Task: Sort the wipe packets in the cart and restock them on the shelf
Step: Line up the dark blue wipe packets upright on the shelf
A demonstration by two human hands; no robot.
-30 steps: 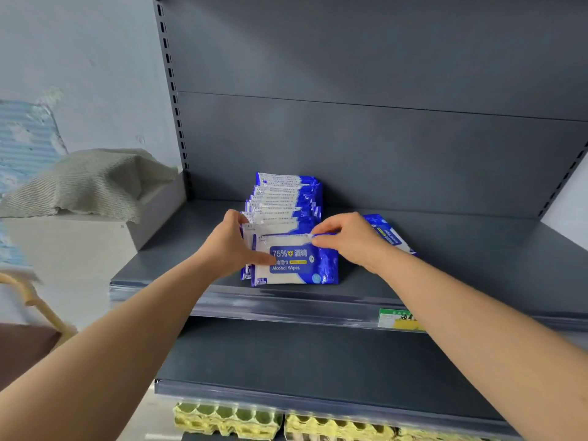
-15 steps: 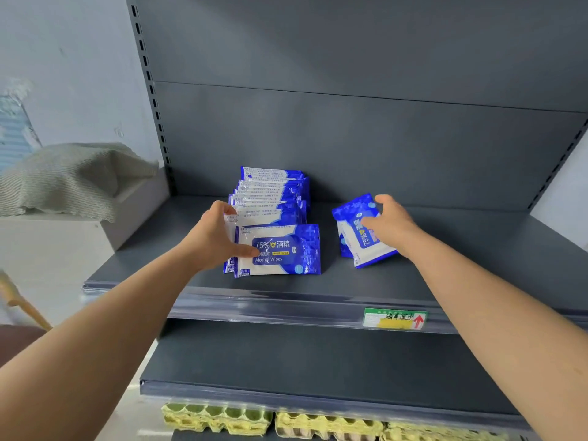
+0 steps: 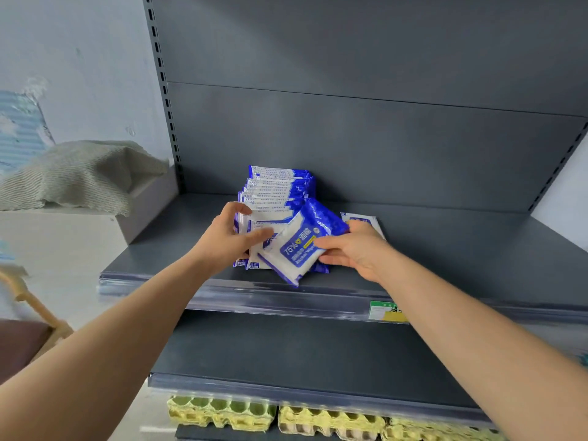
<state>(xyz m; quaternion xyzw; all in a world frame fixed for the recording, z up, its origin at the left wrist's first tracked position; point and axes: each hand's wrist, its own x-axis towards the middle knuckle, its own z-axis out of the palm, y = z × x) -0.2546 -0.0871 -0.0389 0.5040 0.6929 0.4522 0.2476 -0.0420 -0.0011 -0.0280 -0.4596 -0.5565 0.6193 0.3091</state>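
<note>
A row of blue-and-white alcohol wipe packets (image 3: 276, 192) stands front to back on the grey shelf (image 3: 461, 249). My left hand (image 3: 229, 237) rests against the row's front left side, its thumb lying across the front packet. My right hand (image 3: 356, 249) grips one wipe packet (image 3: 302, 243) by its right end and holds it tilted in front of the row. One more packet (image 3: 361, 219) lies flat on the shelf just behind my right hand. The cart is out of view.
A green price label (image 3: 385, 311) sits on the shelf's front rail. A lower grey shelf (image 3: 302, 351) lies below, with yellow egg trays (image 3: 318, 418) under it. Left of the shelving stands a white box (image 3: 63, 237) with a grey cloth (image 3: 79, 173) draped on it.
My right hand picked up a packet lying to the right of the row and carried it left, in front of the row. My left hand stayed against the row.
</note>
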